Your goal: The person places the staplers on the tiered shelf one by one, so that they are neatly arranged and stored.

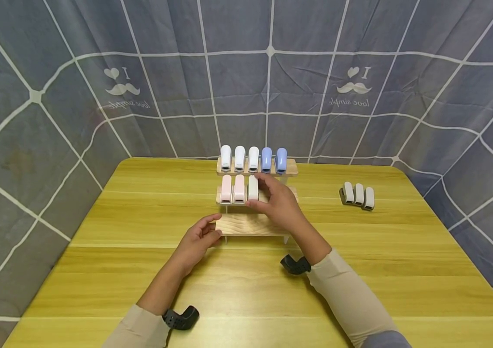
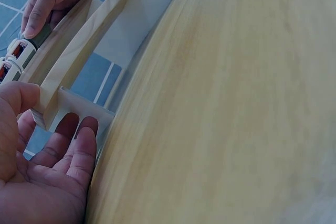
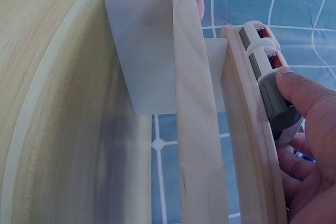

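Note:
My right hand [image 1: 277, 200] grips a grey-white mini stapler [image 1: 252, 187] with a dark grey base, thumb at its near end and fingers at the far end. It stands on the middle tier [image 1: 265, 198] of a wooden step rack, right of two pink mini staplers [image 1: 233, 188]. At the rack's left end, my left hand [image 1: 198, 240] holds the edge of the lowest wooden tier [image 1: 252, 225]. In the left wrist view, the left thumb [image 2: 21, 97] lies against that board's end, with other fingers below beside a pale support panel [image 2: 86, 106].
On the top tier [image 1: 291, 167] stand three white staplers [image 1: 239, 158] and two blue ones [image 1: 274, 160]. Three more grey-white staplers [image 1: 359, 194] stand side by side on the table [image 1: 402, 270] to the right. A grey checked curtain [image 1: 246, 87] hangs behind and beside the table.

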`<state>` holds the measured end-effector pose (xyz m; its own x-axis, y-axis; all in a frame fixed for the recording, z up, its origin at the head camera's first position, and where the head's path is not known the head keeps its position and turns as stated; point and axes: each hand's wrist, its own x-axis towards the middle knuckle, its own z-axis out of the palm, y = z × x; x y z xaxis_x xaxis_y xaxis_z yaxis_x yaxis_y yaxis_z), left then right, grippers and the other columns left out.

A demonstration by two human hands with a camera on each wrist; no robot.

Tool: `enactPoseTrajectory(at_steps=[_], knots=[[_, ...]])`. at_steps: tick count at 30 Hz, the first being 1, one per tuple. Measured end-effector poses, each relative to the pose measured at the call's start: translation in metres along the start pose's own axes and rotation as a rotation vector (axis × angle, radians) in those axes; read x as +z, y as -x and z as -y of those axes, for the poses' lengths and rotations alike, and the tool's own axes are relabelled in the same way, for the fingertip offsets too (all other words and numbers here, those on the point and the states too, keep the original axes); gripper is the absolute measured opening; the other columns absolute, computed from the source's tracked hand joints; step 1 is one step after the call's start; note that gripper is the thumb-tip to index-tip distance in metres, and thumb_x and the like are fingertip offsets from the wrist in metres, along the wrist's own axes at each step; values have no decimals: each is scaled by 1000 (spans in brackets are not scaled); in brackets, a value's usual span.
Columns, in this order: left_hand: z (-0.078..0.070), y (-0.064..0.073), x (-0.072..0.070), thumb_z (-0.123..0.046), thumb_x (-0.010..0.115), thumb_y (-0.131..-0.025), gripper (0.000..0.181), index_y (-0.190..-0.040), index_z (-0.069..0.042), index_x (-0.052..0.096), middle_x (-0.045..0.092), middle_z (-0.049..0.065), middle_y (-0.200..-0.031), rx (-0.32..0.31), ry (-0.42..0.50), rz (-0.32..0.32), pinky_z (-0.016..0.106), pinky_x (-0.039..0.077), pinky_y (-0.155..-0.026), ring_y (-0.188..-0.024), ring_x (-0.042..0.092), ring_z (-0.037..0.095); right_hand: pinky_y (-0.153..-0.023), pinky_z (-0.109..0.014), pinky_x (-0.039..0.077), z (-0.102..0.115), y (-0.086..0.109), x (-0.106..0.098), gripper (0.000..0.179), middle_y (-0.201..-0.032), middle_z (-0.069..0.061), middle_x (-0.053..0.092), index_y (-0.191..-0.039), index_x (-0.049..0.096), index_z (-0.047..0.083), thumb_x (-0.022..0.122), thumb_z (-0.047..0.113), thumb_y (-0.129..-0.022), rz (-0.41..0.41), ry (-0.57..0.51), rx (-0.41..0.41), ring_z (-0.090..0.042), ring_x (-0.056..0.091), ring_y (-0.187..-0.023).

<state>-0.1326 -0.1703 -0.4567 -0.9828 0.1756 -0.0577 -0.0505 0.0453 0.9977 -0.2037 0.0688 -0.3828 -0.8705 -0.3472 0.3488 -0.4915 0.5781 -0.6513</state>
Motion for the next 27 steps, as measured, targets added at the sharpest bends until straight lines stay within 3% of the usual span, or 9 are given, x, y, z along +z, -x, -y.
enactPoseTrajectory(at_steps=[27], knots=[[-1, 1, 2, -4, 57, -99, 48, -146, -7, 46, 56, 19, -124, -1, 18, -2, 35, 53, -95, -107, 58, 22, -110, -44, 39, -1, 1, 1, 74, -138, -9, 57, -145, 48, 11, 81, 38, -84, -1, 32, 17, -24, 53, -128]])
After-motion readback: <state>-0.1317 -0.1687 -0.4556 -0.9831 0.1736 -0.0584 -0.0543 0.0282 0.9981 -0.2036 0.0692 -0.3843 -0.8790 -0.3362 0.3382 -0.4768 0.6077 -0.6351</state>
